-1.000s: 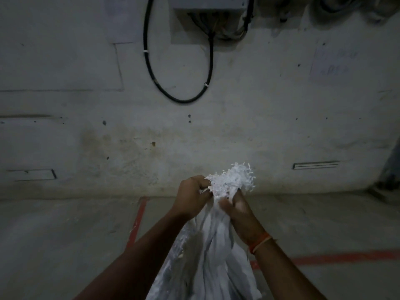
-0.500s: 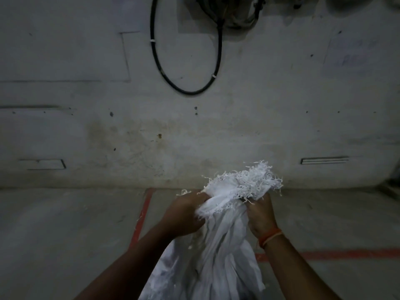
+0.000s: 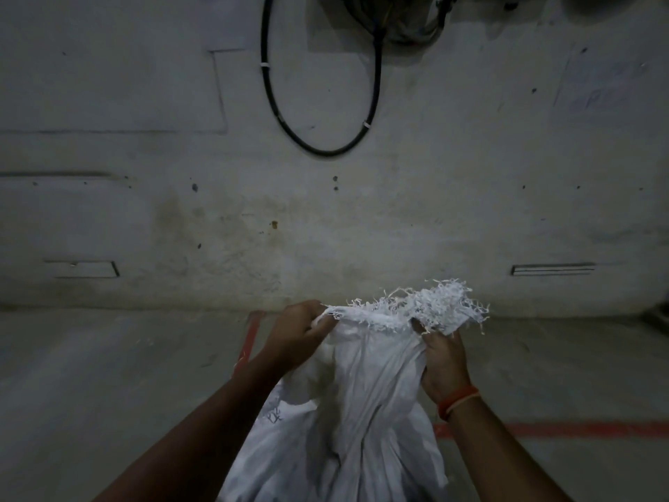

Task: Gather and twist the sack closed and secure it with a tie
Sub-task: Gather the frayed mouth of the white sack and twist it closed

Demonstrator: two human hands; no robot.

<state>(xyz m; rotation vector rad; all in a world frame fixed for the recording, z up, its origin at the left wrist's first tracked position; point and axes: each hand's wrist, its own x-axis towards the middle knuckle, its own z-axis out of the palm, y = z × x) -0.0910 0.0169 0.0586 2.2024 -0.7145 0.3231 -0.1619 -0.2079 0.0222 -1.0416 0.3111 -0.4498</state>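
A white woven sack stands upright in front of me, its frayed top edge spread wide between my hands. My left hand grips the left end of that frayed mouth. My right hand, with an orange band at the wrist, clutches the right end, where the fringe bunches above my fingers. The cloth hangs in loose folds below. No tie is visible.
A stained pale wall rises close ahead, with a black cable loop hanging on it. The concrete floor carries red painted lines to the right and behind my left hand.
The sack's mouth was bunched tight between my two hands a second ago. My hands have since moved apart, and the frayed top now stretches wide between them.
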